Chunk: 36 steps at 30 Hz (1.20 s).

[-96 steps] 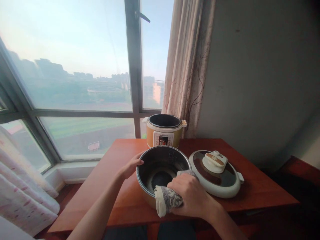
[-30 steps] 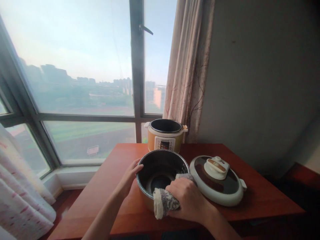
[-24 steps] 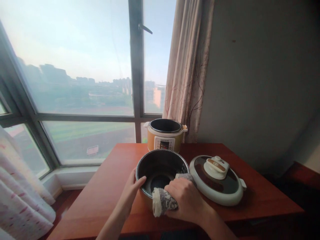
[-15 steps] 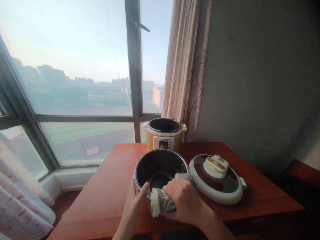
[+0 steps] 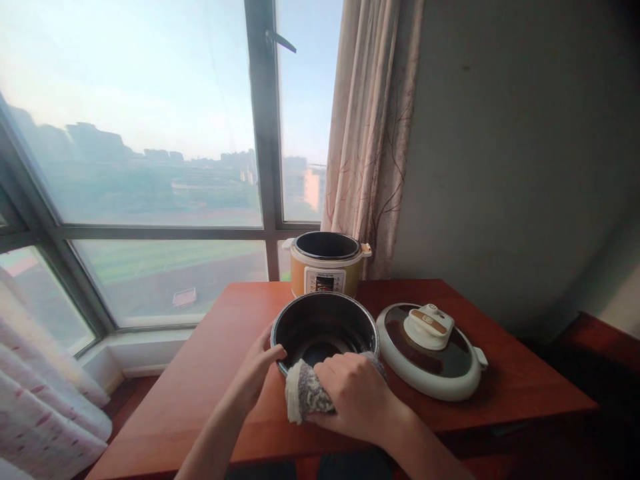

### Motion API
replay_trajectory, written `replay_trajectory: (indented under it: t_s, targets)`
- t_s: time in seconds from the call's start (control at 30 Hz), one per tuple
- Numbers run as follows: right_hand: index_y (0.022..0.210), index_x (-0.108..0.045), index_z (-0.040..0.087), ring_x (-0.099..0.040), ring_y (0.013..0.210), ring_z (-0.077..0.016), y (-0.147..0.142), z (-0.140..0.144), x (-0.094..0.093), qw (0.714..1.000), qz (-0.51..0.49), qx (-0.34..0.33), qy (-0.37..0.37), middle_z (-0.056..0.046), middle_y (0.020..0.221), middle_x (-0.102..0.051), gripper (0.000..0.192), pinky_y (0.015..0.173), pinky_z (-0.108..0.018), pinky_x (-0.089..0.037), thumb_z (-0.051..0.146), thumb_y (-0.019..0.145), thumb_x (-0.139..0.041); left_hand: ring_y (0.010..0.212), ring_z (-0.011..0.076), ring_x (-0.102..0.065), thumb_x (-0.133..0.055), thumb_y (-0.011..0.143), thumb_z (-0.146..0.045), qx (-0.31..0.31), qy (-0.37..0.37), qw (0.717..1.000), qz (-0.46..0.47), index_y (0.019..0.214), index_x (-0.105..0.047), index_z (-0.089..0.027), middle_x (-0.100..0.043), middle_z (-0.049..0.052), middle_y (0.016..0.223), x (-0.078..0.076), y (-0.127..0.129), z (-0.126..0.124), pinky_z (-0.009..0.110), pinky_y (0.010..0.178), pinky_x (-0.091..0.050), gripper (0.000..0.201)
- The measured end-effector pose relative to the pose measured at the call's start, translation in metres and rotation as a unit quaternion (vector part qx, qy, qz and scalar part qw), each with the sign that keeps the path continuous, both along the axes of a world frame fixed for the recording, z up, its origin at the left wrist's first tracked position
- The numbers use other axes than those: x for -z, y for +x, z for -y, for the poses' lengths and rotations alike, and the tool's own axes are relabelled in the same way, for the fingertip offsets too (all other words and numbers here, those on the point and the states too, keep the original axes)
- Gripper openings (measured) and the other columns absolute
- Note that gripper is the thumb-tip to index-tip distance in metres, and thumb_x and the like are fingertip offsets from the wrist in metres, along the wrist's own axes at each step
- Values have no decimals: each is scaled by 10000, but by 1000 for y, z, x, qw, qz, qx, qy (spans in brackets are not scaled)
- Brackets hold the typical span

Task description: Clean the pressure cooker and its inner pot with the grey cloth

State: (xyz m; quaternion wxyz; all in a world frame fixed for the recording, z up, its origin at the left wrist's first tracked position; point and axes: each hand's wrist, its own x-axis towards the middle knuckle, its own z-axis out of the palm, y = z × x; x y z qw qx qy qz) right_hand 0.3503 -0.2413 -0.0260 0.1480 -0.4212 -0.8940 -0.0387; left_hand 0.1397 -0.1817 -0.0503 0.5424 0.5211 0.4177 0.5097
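Observation:
A dark inner pot (image 5: pixel 325 320) with a speckled rim stands near the front of the wooden table. My left hand (image 5: pixel 260 370) grips its left side, with the thumb over the rim and the fingers behind the outer wall. In my right hand (image 5: pixel 353 393) is a bunched grey and cream cloth (image 5: pixel 303 393), pressed against the pot's near rim. Part of the cloth pokes out on the right of the knuckles. Behind the pot sits the yellow and white pressure cooker body (image 5: pixel 327 263), its top uncovered.
To the right of the pot lies the round cooker lid (image 5: pixel 433 350), handle up, on the table (image 5: pixel 200 413). Beyond the table's left and back edges are a window (image 5: pixel 160 200) and a curtain (image 5: pixel 373 133). A grey wall (image 5: pixel 500 167) rises on the right.
My left hand has moved a little up and back along the pot's left side. The cloth in my right hand has shifted slightly left along the near rim. The view has tilted slightly.

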Motion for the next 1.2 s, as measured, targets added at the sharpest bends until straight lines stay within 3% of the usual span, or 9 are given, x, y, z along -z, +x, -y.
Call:
replay_trajectory:
  t_s: [0.17, 0.3, 0.5, 0.7, 0.93, 1.07, 1.2]
  targets:
    - [925, -575, 222, -604, 804, -223, 9, 0, 4, 1000, -7, -20, -2, -24, 876, -667, 468, 673, -326, -332, 666, 802, -657, 1189, 320, -593, -606, 646, -157, 160, -38, 986, -19, 1244, -684, -239, -729, 44, 1196, -13, -32, -37, 396, 993, -441, 609]
    - [936, -586, 230, -603, 826, -222, 23, -1, 8, 999, -17, -29, -13, -15, 891, -672, 481, 702, -327, -328, 685, 795, -652, 1223, 326, -583, -641, 664, -188, 202, -43, 978, -24, 1317, -642, -269, -729, 41, 1218, -11, -39, -48, 412, 1029, -425, 657]
    - [935, -588, 246, -598, 835, -219, 25, 0, 6, 999, -28, -8, -25, 7, 894, -669, 431, 715, -325, -312, 612, 758, -728, 1287, 346, -542, -596, 732, -266, 130, -47, 990, -12, 1378, -582, -246, -684, 57, 1310, -1, -26, -37, 447, 1043, -421, 646]
    - [907, -581, 249, -579, 817, -213, 22, 0, 6, 999, -34, -5, -21, 11, 881, -661, 412, 706, -322, -292, 596, 745, -733, 1391, 337, -443, -680, 785, -436, -38, -13, 999, -30, 1378, -534, -211, -576, 95, 1448, 2, -13, -8, 427, 1134, -333, 651]
    - [875, -574, 240, -570, 813, -215, 21, 1, 7, 999, -32, -1, -14, 1, 856, -650, 366, 706, -324, -285, 550, 752, -725, 1355, 318, -475, -722, 738, -382, -94, 27, 995, 7, 1383, -521, -206, -578, 90, 1428, 9, 9, 25, 380, 1121, -367, 698]
    - [894, -578, 242, -572, 820, -216, 21, 2, 6, 999, -28, 6, -19, 4, 867, -655, 381, 711, -323, -288, 548, 740, -746, 1350, 322, -470, -655, 766, -381, -97, 44, 994, 6, 1377, -545, -192, -600, 93, 1397, 14, 12, 24, 405, 1143, -340, 649]
    - [893, -572, 240, -579, 823, -218, 15, 4, 3, 1000, -18, 10, -22, 0, 877, -656, 388, 701, -329, -295, 585, 779, -711, 1359, 335, -447, -599, 705, -272, -52, 54, 997, -16, 1352, -590, -183, -653, 75, 1330, 5, 7, 14, 426, 1149, -321, 653]
